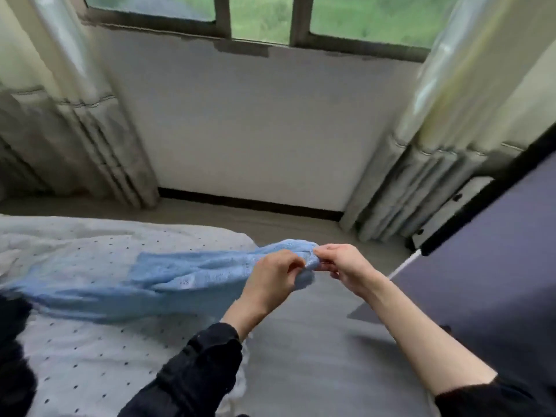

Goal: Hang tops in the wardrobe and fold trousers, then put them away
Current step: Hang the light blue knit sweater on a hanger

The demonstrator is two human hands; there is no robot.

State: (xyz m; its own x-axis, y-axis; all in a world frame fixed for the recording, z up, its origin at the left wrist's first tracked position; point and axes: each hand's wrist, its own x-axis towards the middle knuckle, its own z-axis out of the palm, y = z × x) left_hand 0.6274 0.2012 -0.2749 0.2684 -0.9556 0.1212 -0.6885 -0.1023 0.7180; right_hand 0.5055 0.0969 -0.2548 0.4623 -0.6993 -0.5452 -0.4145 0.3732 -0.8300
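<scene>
A light blue knitted garment (168, 275) stretches across the bed from the far left toward the middle, lifted at its right end. My left hand (270, 278) grips that end from below, fingers curled into the fabric. My right hand (343, 266) pinches the same bunched end from the right, touching the left hand's fingertips. Both forearms come up from the bottom edge in dark sleeves. I cannot tell whether the garment is a top or trousers.
A white dotted quilt (90, 356) covers the bed's left part; grey sheet (301, 356) lies beneath my hands. A dark garment (12, 341) sits at the left edge. A purple-grey panel (481, 281) stands at right. Curtains (75, 130) flank the window wall ahead.
</scene>
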